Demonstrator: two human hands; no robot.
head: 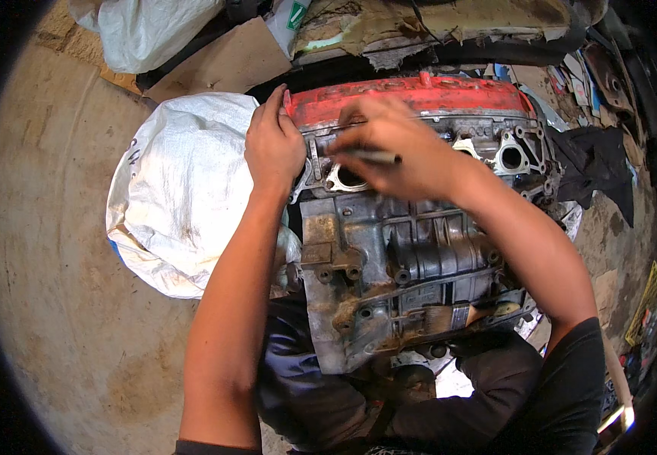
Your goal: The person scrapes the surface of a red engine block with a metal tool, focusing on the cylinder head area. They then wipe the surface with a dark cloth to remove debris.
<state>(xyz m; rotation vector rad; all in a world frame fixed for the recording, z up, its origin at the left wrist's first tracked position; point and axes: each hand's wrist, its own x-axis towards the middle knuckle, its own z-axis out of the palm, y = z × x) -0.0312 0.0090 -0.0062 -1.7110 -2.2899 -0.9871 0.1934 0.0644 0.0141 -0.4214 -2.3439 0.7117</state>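
Note:
An engine [357, 227] lies before me, its grey metal block towards my body and its red valve cover [459, 94] at the far side. My left hand [276, 145] grips the left end of the cylinder head beside the red cover. Blurred by motion, my right hand [399, 151] holds a thin, rod-like tool [377, 155] over the head; the tool's working end cannot be made out. Below the hand shows a port with a pale gasket face [337, 179], and further right another port [512, 158]. A paintbrush with a wooden handle [496, 311] rests on the block's near ledge.
Left of the engine stands a round object covered with a white woven sack [192, 187]. Cardboard [226, 60] and a white bag [146, 34] lie beyond it. A torn, padded piece [448, 25] spans the back. At right are a black cloth [593, 159] and scattered scraps.

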